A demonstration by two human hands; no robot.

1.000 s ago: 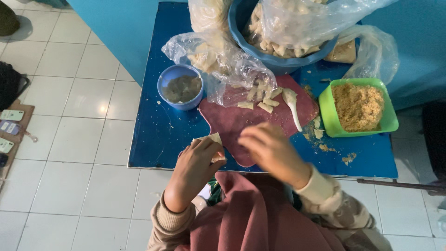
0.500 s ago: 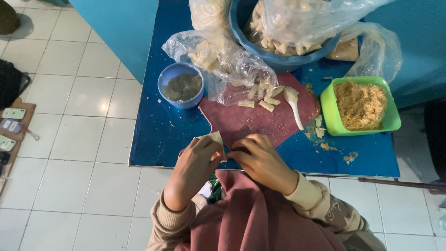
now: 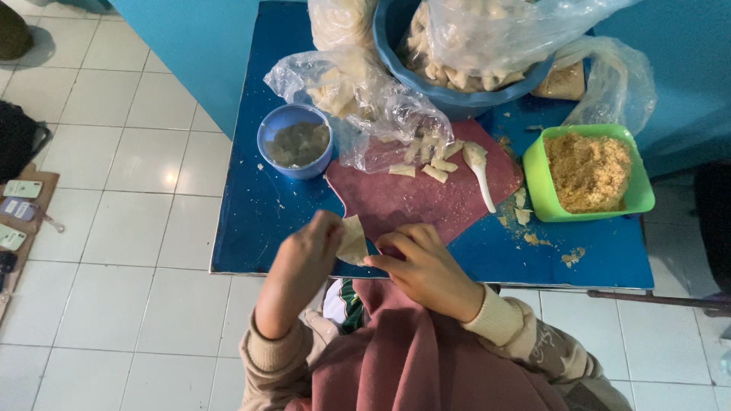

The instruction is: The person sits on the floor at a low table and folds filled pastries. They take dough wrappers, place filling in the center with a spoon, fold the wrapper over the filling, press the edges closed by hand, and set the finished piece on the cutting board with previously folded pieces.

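The pale dough wrapper point(image 3: 352, 240) was above the near edge of the blue table point(image 3: 251, 205), its long axis nearly upright and its tip pointing away from the person. It looked thin, beige and folded. The left hand point(image 3: 304, 255) pinched its left side, and the right hand point(image 3: 422, 262) pinched its lower right corner. Beyond lay a dark red mat point(image 3: 411, 198), a white spoon point(image 3: 480, 171), a small blue bowl point(image 3: 295, 141) and a green tub of crumbs point(image 3: 590, 171).

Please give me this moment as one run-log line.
left hand: holds wrapper | right hand: pinches wrapper | mat: beneath
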